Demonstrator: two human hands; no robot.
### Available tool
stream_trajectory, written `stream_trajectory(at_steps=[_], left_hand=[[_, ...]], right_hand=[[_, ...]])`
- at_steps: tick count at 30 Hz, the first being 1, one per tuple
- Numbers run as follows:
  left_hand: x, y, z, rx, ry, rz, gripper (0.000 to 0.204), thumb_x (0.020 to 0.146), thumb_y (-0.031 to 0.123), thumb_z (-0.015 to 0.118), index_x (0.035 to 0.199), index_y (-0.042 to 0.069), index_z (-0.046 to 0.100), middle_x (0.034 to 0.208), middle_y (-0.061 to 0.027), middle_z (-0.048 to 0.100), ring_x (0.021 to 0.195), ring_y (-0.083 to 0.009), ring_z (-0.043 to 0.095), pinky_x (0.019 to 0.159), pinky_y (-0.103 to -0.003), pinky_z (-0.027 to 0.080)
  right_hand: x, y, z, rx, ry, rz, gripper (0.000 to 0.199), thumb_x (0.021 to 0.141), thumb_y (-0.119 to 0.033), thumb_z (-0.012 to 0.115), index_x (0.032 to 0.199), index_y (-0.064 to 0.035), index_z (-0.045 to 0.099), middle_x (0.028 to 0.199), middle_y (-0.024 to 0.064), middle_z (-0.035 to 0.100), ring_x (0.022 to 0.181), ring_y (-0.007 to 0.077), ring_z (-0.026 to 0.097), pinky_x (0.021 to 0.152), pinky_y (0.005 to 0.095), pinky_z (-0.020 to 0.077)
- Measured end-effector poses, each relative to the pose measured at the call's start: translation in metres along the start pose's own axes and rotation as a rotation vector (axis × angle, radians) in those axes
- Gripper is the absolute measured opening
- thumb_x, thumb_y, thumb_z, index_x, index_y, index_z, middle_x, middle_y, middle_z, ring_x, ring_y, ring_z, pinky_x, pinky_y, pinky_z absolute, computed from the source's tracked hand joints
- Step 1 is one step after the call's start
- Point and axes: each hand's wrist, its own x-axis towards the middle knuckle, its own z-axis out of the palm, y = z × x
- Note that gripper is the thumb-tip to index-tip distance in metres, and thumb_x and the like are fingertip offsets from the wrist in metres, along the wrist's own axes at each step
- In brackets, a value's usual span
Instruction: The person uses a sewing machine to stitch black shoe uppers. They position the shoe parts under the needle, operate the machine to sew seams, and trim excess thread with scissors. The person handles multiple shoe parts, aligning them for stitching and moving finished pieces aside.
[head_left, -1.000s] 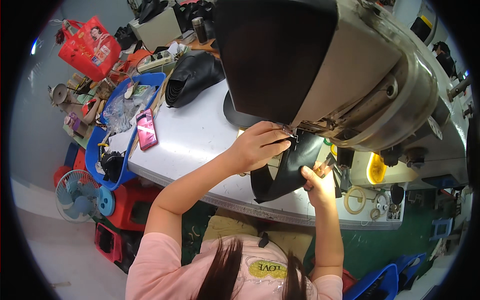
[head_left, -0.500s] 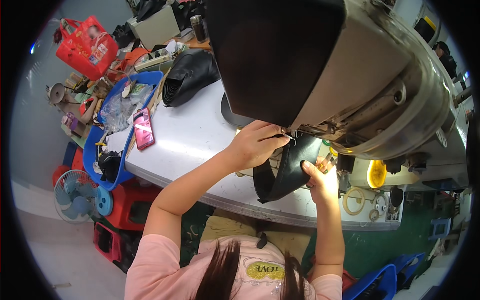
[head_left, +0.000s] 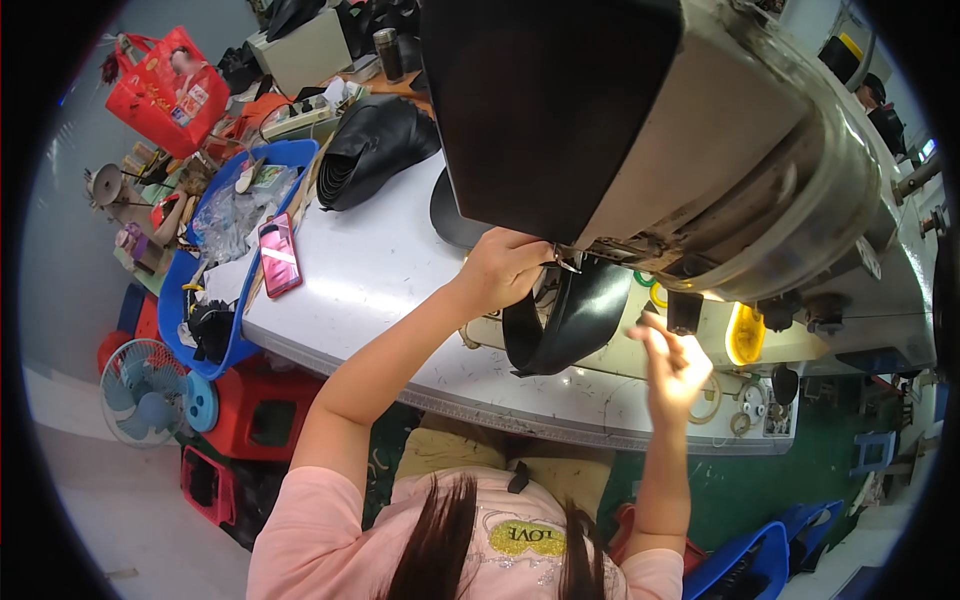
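Observation:
A black leather-like piece (head_left: 580,318), bent into a loop, hangs beneath the head of a sewing machine (head_left: 740,170) and over the table's near side. My left hand (head_left: 503,270) is closed at the needle area, its fingertips pinched by a small shiny metal part (head_left: 568,262). Whether they grip that part or the edge of the piece is hidden under the machine's dark cover. My right hand (head_left: 675,368) is raised to the right of the black piece, apart from it. Its fingers are partly curled and smeared by motion, so anything in them cannot be made out.
Left on the white table (head_left: 350,270) lie a pink phone (head_left: 280,256) and a black roll of material (head_left: 375,150). A blue basket (head_left: 235,350) of scraps stands beside the table. Yellow (head_left: 745,333) and green round items sit by the machine at right.
My right hand has let go of the black piece and moved right and slightly down. My left hand stays at the needle area, while the piece's lower edge has shifted slightly up.

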Motion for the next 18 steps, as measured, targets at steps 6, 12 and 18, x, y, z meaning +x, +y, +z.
stream_trajectory(at_steps=[6, 12, 18], left_hand=[[0.003, 0.006, -0.002, 0.005, -0.011, -0.011, 0.010, 0.064, -0.006, 0.056, 0.071, 0.000, 0.056, 0.069, -0.0110, 0.057, 0.058, -0.0280, 0.055, 0.050, -0.033, 0.043], [-0.005, 0.002, 0.004, 0.006, 0.013, -0.053, 0.011, 0.064, -0.006, 0.057, 0.072, 0.001, 0.057, 0.071, -0.0101, 0.058, 0.063, -0.0273, 0.056, 0.055, -0.033, 0.044], [0.001, 0.012, -0.002, 0.122, -0.032, -0.016, 0.016, 0.062, -0.006, 0.058, 0.075, 0.003, 0.057, 0.078, -0.0077, 0.058, 0.070, -0.0259, 0.055, 0.059, -0.032, 0.044]], right_hand=[[0.040, -0.040, -0.215, -0.956, 1.009, -0.668, 0.016, 0.082, -0.012, 0.055, 0.084, 0.0023, 0.061, 0.081, 0.0081, 0.063, 0.068, 0.0126, 0.058, 0.063, 0.0231, 0.0460], [0.127, -0.008, -0.517, -0.735, 0.731, -0.035, 0.045, 0.085, -0.040, 0.044, 0.103, -0.0001, 0.054, 0.090, 0.0115, 0.058, 0.071, 0.0170, 0.055, 0.057, 0.0257, 0.0476], [0.151, 0.004, -0.583, -0.863, 0.601, 0.125, 0.050, 0.084, -0.046, 0.043, 0.105, -0.0015, 0.052, 0.086, 0.0129, 0.058, 0.069, 0.0204, 0.054, 0.057, 0.0300, 0.0463]])
